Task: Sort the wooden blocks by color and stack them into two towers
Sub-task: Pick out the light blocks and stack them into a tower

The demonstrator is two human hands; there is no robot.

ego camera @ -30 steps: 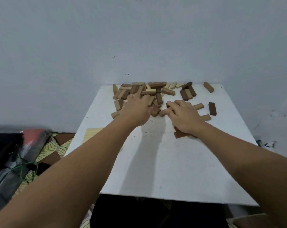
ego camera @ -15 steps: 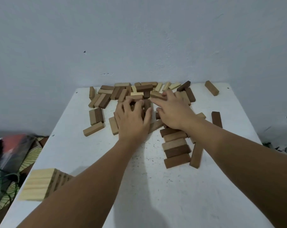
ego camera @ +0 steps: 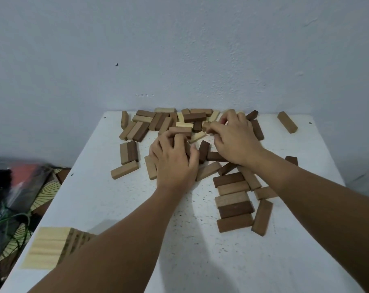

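Loose wooden blocks (ego camera: 164, 121), pale, tan and dark brown, lie scattered across the far half of the white table (ego camera: 107, 199). My left hand (ego camera: 175, 163) sits in the middle of the heap, fingers curled around a brown block that it mostly hides. To its right, my right hand (ego camera: 235, 140) reaches into the far part of the heap and pinches a tan block (ego camera: 206, 125) between thumb and fingertips. A row of brown blocks (ego camera: 234, 204) lies side by side under my right forearm. A stack of pale blocks (ego camera: 49, 247) stands at the table's near left edge.
A single tan block (ego camera: 287, 122) lies alone at the far right corner. The table backs onto a pale wall (ego camera: 179, 49). On the floor to the left sit bags and a green cord (ego camera: 12, 220). Another dark block (ego camera: 291, 160) peeks out behind my right forearm.
The view has dropped and drawn closer to the table. My left hand's fingers have curled from flat onto a block. My right hand has reached farther into the back of the heap.
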